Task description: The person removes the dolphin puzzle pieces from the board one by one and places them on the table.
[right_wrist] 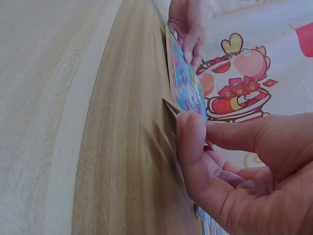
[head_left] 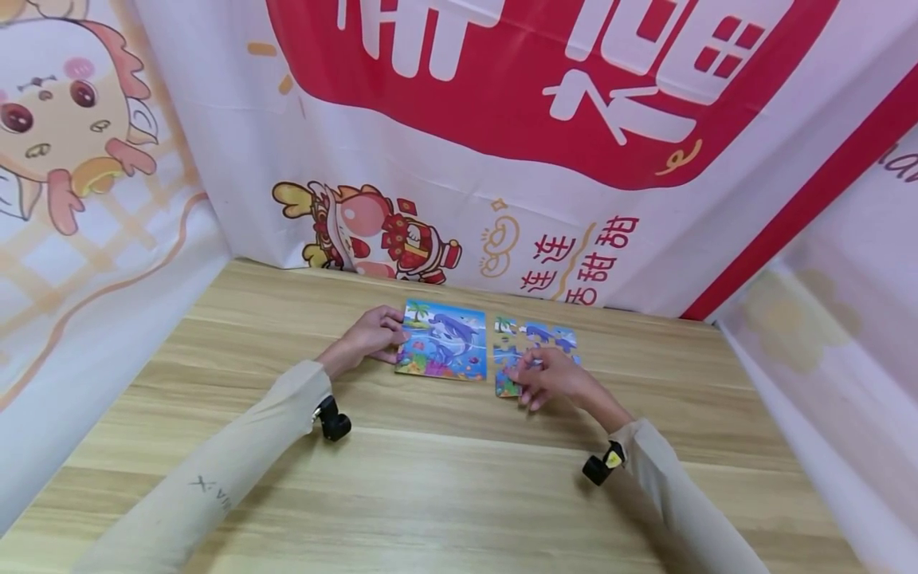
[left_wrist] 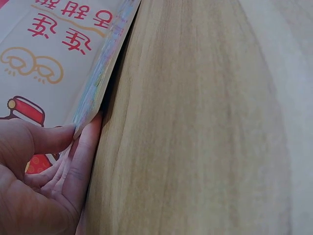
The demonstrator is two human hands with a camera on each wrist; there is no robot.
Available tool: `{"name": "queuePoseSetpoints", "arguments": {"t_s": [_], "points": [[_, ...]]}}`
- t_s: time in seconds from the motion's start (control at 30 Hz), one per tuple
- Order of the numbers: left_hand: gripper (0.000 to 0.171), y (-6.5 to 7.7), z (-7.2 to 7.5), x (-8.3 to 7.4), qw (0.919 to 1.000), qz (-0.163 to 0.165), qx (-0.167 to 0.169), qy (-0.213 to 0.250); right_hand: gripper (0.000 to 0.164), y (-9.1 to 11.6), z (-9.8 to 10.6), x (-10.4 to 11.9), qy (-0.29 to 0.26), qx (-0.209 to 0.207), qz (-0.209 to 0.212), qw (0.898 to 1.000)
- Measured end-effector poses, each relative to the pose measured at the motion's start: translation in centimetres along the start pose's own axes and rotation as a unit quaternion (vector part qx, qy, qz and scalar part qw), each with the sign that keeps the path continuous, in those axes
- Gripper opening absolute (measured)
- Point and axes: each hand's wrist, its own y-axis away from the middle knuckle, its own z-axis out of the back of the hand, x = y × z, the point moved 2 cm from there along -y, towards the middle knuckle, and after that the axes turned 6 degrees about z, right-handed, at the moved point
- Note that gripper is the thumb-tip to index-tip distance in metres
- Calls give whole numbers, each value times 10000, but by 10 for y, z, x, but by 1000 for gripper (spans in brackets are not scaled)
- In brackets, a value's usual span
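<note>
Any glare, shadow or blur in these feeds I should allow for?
Head: a pale sheen on the table; left wrist: the dolphin board nearly edge-on, its picture too smeared to read; right wrist: soft shadows streaking the table beside the right hand.

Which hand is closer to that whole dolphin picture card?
The left hand: it pinches the left edge of the dolphin picture card. The right hand is off to the card's right, over the dolphin jigsaw pieces.
</note>
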Motion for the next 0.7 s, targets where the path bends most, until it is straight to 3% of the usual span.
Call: {"name": "queuePoseSetpoints", "arguments": {"t_s": [0.27,0.7], "points": [[48,1,-1,-2,10000,1,-51,-85,22,-2,-2,4,570,-281,-24,9980],[48,2,-1,-1,9999,-42,-40,-82,24,-6,-2,3,1620,-544,112,9852]]}}
